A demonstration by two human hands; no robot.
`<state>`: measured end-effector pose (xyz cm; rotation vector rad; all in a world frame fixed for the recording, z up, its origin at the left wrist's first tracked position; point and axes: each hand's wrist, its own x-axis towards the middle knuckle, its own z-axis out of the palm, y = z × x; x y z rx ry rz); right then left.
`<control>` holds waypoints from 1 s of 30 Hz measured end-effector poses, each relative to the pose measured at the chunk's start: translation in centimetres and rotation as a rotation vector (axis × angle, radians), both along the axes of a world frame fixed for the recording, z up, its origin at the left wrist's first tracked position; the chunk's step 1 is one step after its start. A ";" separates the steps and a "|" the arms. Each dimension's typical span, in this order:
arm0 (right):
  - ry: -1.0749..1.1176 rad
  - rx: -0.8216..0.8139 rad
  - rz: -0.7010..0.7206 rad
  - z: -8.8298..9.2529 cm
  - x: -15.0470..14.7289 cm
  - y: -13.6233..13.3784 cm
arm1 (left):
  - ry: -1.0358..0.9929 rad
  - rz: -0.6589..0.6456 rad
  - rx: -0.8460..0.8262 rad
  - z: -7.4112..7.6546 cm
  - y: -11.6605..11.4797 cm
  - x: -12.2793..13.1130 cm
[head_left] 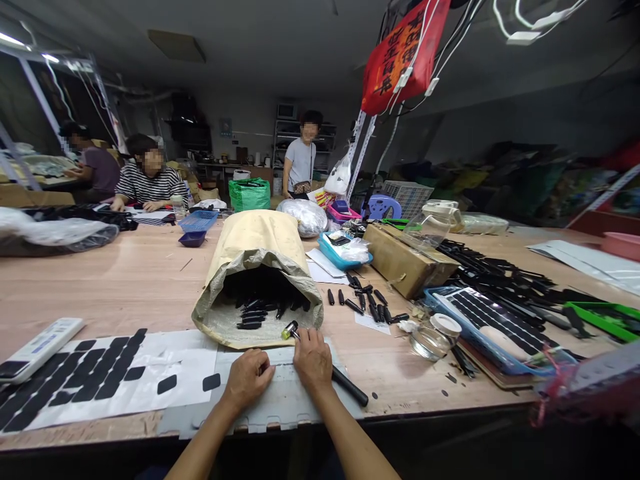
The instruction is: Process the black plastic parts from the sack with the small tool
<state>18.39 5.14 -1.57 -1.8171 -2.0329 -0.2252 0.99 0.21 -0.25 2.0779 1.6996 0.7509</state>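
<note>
My right hand (313,360) is closed over the shaft of a small hammer (351,385). Its yellow-and-metal head shows past my fingers, and the black handle sticks out toward the lower right. Beside it, my left hand (249,379) rests with curled fingers on a grey board (280,393); whatever it may hold is hidden. Just ahead, a cream woven sack (260,233) lies with its mouth toward me, black elongated pieces (253,313) inside. To the left is a white sheet (187,363) bearing rows of black rounded pads (103,363).
Loose black pieces (370,300) lie right of the sack, near a cardboard box (407,257). A glass jar (430,340) and a blue tray (435,303) stand farther right. At left is a white power strip (45,347). Several people are across the room.
</note>
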 end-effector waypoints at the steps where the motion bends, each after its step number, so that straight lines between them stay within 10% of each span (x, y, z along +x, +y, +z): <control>1: 0.000 0.001 -0.003 0.0 0.0 0.0 | 0.001 -0.001 -0.002 0.0 0.0 0.0; 30: -0.002 -0.020 -0.007 0.3 0.0 0.0 | -0.009 0.000 0.013 0.2 -0.2 0.0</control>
